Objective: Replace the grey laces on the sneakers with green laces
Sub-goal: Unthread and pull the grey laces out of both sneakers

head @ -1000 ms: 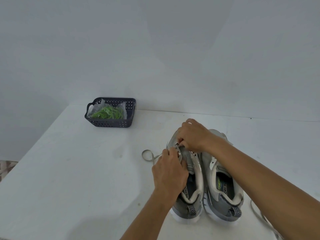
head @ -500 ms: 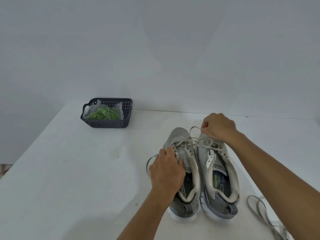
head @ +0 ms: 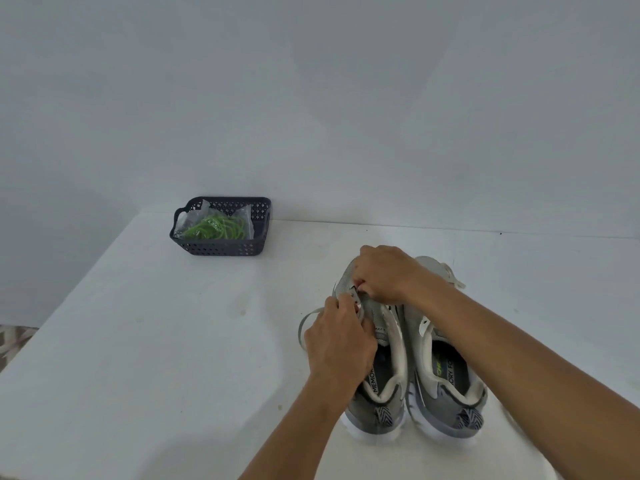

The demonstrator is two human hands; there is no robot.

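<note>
Both my hands pinch the limp flat grey lace [head: 306, 323] on the left grey mesh sneaker [head: 377, 344]: left hand [head: 341, 341], right hand [head: 384, 275]. Soft, slack; grip close to eyelets.

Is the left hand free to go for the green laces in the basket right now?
Probably not yet: the left hand is gripping the grey lace at the left sneaker. The table path to the basket with the green laces looks unobstructed.

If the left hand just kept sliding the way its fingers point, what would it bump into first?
Probably the right hand, which sits just beyond the left hand over the front of the left sneaker. Both hands grip its grey lace. Depth between them is unclear.
</note>
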